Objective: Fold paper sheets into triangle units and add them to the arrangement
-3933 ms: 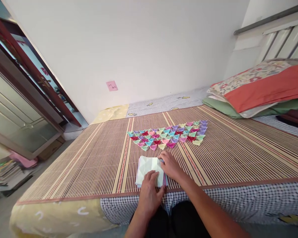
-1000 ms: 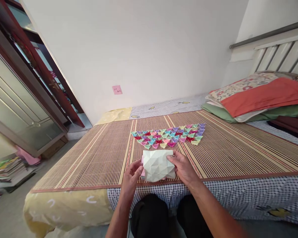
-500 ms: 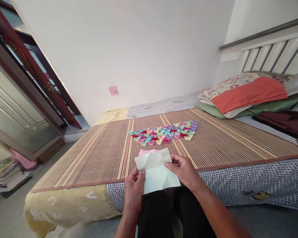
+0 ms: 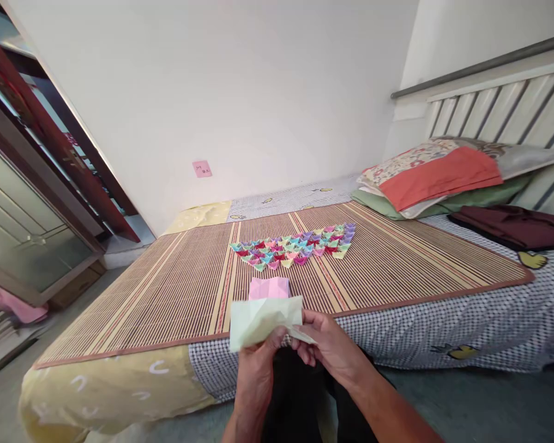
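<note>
A creased pale green sheet of paper [image 4: 258, 317] is held above the bed's front edge. My left hand [image 4: 257, 366] grips its lower edge, thumb on top. My right hand [image 4: 321, 344] pinches the lower right part, where the paper bends over. Just beyond the sheet, a creased pink paper [image 4: 268, 288] lies on the striped mat [image 4: 184, 289], partly hidden by the green one. Farther back, rows of small folded paper pieces [image 4: 300, 246] in many colours sit on the mat.
Pillows [image 4: 443, 172] lie stacked at the right, with dark maroon cloth [image 4: 512, 224] folded beside them. A white headboard [image 4: 498, 114] stands behind. On the wall is a pink note [image 4: 202, 168]. A glass-panelled door [image 4: 32, 227] is at the left.
The green sheet has moved left and is now bent over at its lower right. My right hand has come down and closer to my left. More of the pink paper shows.
</note>
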`<state>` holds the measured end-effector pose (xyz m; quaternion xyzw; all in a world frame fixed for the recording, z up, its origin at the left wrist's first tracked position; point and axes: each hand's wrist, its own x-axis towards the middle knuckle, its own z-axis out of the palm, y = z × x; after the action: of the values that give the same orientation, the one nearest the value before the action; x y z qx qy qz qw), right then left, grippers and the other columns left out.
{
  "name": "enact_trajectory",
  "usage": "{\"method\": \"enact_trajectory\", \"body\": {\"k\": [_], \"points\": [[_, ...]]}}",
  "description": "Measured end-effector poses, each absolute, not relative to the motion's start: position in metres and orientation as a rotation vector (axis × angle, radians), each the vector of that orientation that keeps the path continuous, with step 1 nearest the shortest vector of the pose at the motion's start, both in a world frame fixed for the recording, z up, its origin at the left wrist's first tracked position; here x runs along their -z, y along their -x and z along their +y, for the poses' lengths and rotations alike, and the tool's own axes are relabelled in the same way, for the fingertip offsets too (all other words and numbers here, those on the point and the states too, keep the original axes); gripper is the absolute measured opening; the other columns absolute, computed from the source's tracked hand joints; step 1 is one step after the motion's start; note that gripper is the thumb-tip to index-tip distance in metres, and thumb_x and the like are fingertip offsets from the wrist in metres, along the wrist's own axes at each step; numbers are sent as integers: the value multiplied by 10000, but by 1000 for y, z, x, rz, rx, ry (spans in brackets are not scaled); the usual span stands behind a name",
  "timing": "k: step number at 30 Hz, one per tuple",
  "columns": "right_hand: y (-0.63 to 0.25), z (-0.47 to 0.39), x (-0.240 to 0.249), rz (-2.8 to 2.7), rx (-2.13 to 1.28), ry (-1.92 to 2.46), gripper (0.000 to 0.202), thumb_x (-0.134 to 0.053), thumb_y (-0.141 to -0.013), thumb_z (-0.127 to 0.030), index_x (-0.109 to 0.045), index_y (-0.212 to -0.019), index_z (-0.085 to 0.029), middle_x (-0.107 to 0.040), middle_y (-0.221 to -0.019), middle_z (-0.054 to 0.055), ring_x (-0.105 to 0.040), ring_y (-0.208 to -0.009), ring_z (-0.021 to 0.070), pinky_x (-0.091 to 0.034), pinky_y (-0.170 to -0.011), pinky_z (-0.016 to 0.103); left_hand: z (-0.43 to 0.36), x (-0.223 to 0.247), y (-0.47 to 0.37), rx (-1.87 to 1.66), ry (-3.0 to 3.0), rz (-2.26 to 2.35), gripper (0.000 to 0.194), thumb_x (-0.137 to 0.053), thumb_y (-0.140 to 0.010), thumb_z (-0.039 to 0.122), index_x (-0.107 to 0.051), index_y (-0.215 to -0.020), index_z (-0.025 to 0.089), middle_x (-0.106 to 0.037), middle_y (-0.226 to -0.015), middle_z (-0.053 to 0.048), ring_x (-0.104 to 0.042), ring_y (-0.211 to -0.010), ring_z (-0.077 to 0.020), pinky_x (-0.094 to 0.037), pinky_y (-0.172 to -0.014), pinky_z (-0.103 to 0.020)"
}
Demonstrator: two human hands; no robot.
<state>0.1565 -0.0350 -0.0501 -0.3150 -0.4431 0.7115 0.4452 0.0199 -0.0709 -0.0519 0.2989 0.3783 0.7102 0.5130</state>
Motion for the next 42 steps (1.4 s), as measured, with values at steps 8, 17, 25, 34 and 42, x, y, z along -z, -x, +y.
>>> {"method": "enact_trajectory", "body": {"k": [8,17,25,34,42], "points": [[-185,-50,31,-1309,-1368,840,425,-753,-857,-579,-691,-1010,-187,-718,-909,53,-654,-812,185,-519,-721,280,-65,33,-34,-1701,-466,861,288,-963,-630,232,-788,-835,132,-732,-828,-41,-639,-682,-135,-560,-603,-232],[-180,-60,37,-1214,-1238,941,385,-739,-875,-482,-545,-701,-199,-460,-604,-51,-451,-558,119,-374,-517,239,-84,39,-52,-1575,-571,870,411,-913,-726,248,-761,-1094,147,-745,-912,-67,-645,-736,-149,-522,-597,-226],[-178,-69,30,-1302,-1211,952,354,-743,-863,-418,-510,-689,-216,-431,-606,-55,-420,-556,121,-358,-506,233,-88,43,-65,-1649,-554,874,484,-869,-774,260,-707,-1226,202,-748,-981,-49,-703,-888,-210,-545,-739,-284],[-200,-65,39,-1510,-857,1105,332,-614,-961,-429,-550,-712,-218,-475,-617,-34,-473,-576,142,-371,-544,257,-90,36,-45,-1499,-444,888,312,-897,-757,330,-760,-994,181,-745,-1005,-55,-680,-877,-183,-557,-674,-260],[-210,-66,31,-1514,-801,1103,357,-628,-960,-436,-531,-691,-223,-443,-607,-38,-440,-557,136,-347,-524,258,-84,31,-25,-1511,-446,888,301,-917,-723,339,-780,-932,170,-761,-1061,-98,-699,-883,-221,-567,-594,-269]]}}
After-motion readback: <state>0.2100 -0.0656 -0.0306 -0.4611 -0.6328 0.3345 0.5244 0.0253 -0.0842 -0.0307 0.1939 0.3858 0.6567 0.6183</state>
